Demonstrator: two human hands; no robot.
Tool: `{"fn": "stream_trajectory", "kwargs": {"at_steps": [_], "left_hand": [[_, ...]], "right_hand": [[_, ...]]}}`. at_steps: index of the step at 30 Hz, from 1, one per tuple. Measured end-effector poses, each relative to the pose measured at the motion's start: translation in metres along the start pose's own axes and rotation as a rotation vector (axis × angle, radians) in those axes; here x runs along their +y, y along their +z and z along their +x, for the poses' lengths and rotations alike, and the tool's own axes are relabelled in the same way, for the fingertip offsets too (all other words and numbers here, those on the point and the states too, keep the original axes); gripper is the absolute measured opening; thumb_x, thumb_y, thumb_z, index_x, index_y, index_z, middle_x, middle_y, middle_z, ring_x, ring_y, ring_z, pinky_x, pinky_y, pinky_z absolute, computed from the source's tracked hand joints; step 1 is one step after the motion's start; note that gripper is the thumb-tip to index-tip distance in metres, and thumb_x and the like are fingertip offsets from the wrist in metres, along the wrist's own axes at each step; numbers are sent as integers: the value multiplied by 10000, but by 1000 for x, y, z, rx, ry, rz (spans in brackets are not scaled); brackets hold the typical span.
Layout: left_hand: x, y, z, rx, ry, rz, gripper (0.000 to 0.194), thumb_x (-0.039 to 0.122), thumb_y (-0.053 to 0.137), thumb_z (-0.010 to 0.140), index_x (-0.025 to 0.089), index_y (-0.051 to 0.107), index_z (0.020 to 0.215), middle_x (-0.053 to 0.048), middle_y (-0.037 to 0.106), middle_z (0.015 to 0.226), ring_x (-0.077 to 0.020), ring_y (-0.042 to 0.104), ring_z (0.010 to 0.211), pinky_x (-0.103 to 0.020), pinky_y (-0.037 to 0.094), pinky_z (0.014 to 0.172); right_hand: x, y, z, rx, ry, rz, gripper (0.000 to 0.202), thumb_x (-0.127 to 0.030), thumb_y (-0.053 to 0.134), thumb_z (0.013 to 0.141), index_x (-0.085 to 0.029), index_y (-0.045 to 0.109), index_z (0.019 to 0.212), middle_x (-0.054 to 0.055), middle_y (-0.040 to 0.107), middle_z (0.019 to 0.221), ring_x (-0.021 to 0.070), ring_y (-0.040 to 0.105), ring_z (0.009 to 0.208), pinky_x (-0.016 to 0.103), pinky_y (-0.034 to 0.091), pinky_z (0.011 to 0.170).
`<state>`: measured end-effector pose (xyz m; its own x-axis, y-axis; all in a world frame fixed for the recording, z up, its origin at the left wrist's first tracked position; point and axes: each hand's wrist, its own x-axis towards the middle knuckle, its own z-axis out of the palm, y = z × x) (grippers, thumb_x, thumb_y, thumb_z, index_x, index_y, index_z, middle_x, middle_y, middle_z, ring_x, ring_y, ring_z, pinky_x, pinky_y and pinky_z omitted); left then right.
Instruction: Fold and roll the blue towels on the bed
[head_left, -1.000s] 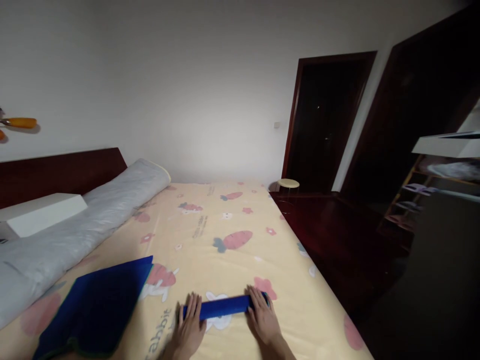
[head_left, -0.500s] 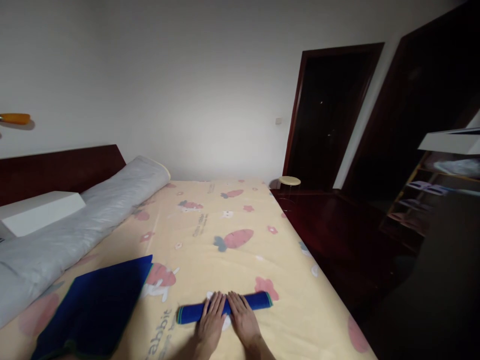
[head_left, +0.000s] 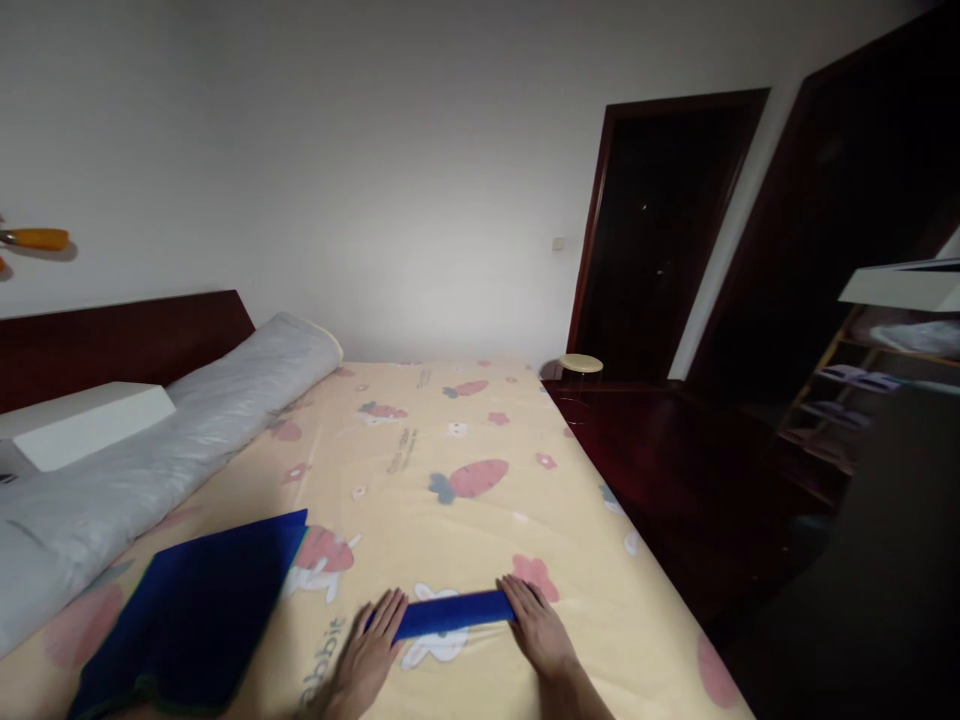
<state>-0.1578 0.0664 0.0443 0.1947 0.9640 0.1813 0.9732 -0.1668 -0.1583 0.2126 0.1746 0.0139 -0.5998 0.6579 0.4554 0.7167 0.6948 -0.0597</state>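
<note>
A blue cloth [head_left: 454, 612], folded or rolled into a narrow strip, lies crosswise on the bed near me. My left hand [head_left: 373, 645] rests on its left end, fingers stretched out and laid over it. On the right end lies my right hand [head_left: 541, 628], its fingers also extended and flat. Both ends of the strip are hidden under my hands, while its middle shows between them. To the left, another blue cloth [head_left: 195, 600] with green edging is spread on the bed, apart from my hands.
The bed [head_left: 420, 530] has a yellow sheet with carrot and rabbit prints. A grey rolled quilt [head_left: 225, 400] and a white box [head_left: 97, 425] lie along the headboard [head_left: 127, 340]. Beyond the right edge stand a round stool [head_left: 580, 364] and a shoe rack [head_left: 840, 405].
My hands have moved apart, from the middle of the blue strip out to its two ends. The strip now looks narrower. The other cloth has stayed in place.
</note>
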Motion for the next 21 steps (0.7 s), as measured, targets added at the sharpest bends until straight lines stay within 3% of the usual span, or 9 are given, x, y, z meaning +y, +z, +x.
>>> {"fn": "stream_trajectory", "kwargs": {"at_steps": [5, 8, 11, 16, 18, 21], "left_hand": [[-18, -3, -9, -88, -15, -16, 798, 40, 364, 814, 385, 103, 1485, 92, 255, 1566, -153, 285, 1442, -366, 306, 1175], [-19, 7, -9, -82, -51, 19, 785, 29, 334, 800, 398, 155, 1469, 104, 282, 1551, -140, 289, 1434, -366, 315, 1180], [-22, 17, -7, -42, -68, 41, 779, 25, 323, 782, 414, 224, 1450, 97, 370, 1517, -134, 322, 1418, -386, 314, 1188], [-25, 10, -3, -122, -170, -113, 691, 84, 364, 775, 410, 452, 1379, 76, 567, 1394, -191, 507, 1311, -393, 391, 1145], [-19, 1, -3, -138, -202, -190, 666, 82, 378, 775, 388, 518, 1350, 71, 611, 1359, -173, 550, 1266, -330, 415, 1117], [6, -11, 0, -116, -250, -224, 555, 116, 480, 804, 381, 585, 1280, 40, 677, 1270, -175, 617, 1162, -292, 486, 1018]], "right_hand": [[19, -7, -6, 11, 48, -25, 607, -181, 439, 831, -235, 448, 1435, 53, 539, 1413, 211, 512, 1287, 388, 387, 1076], [12, -31, 6, -120, 168, 82, 588, -158, 457, 775, -218, 554, 1352, 84, 581, 1366, 243, 553, 1244, 412, 416, 1050], [2, -68, 28, -246, 273, 223, 552, -158, 539, 675, -190, 661, 1213, 129, 675, 1226, 292, 631, 1124, 418, 458, 994], [3, -140, 76, -211, 280, 315, 344, -124, 545, 611, -199, 739, 885, 69, 759, 833, 242, 702, 775, 308, 518, 703], [3, -173, 99, -192, 247, 376, 274, -118, 542, 614, -190, 718, 812, 22, 727, 713, 184, 669, 657, 242, 472, 594], [-11, -226, 138, -140, 176, 460, 253, -123, 553, 646, -175, 681, 857, -14, 696, 736, 131, 623, 659, 195, 427, 572]]}}
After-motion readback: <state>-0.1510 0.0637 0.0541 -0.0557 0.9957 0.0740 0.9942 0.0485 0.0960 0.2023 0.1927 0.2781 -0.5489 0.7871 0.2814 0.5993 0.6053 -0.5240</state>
